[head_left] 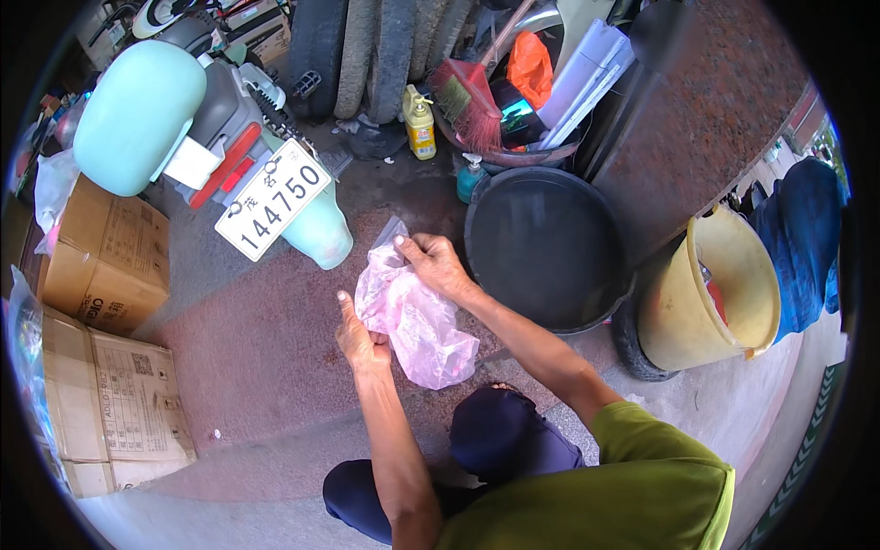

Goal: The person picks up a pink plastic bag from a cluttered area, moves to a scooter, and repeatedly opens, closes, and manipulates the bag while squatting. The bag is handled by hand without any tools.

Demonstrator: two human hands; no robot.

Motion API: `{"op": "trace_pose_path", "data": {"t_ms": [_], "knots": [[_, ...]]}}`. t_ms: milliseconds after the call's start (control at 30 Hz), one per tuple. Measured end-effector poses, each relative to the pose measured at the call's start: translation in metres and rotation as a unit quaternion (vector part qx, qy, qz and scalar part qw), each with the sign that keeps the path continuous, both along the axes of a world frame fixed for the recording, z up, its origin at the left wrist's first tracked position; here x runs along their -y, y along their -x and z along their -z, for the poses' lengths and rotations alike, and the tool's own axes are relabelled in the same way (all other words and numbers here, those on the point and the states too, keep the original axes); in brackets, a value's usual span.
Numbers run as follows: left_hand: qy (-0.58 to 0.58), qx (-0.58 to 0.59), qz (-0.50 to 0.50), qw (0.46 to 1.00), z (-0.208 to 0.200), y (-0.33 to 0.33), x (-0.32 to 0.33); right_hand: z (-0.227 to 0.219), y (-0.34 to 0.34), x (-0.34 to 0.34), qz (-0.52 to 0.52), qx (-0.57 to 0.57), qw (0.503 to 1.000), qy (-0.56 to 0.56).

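A crumpled pink plastic bag [429,339] hangs between my hands in the middle of the head view, above the floor. My left hand [363,337] grips its left edge, thumb pointing up. My right hand [434,264] pinches the upper part of the bag between thumb and fingers. A greyish translucent plastic edge [392,229] sticks up past my right thumb; I cannot tell whether it belongs to the same bag. What lies inside the bag, if anything, cannot be made out. Close to my right hand stands a round black tub [545,252] with dark contents.
A pale green scooter [312,234] stands ahead to the left, beside cardboard boxes [115,403]. Beyond the tub are a teal pump bottle [470,179], a yellow jug [419,124], a red broom [472,105] and old tyres [353,60]. To the right sits a yellowish bucket [674,302].
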State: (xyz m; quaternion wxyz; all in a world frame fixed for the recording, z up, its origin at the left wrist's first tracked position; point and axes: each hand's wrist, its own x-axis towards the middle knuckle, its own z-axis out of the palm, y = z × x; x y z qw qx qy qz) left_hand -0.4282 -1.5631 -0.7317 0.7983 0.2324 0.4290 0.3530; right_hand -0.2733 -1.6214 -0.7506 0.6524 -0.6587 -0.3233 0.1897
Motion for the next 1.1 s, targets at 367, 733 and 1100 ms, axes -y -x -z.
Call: {"op": "trace_pose_path", "data": {"t_ms": [367, 733, 1100], "knots": [[-0.143, -0.041, 0.020, 0.989, -0.008, 0.005, 0.033, -0.025, 0.022, 0.058, -0.136, -0.037, 0.986, 0.084], [-0.146, -0.029, -0.050, 0.988, 0.009, -0.007, 0.026, 0.004, 0.010, 0.041, 0.072, -0.038, 0.996, -0.033], [-0.773, -0.582, 0.135, 0.215, 0.069, -0.019, 0.012, 0.003, 0.062, 0.006, 0.007, 0.268, 0.963, -0.016]]}}
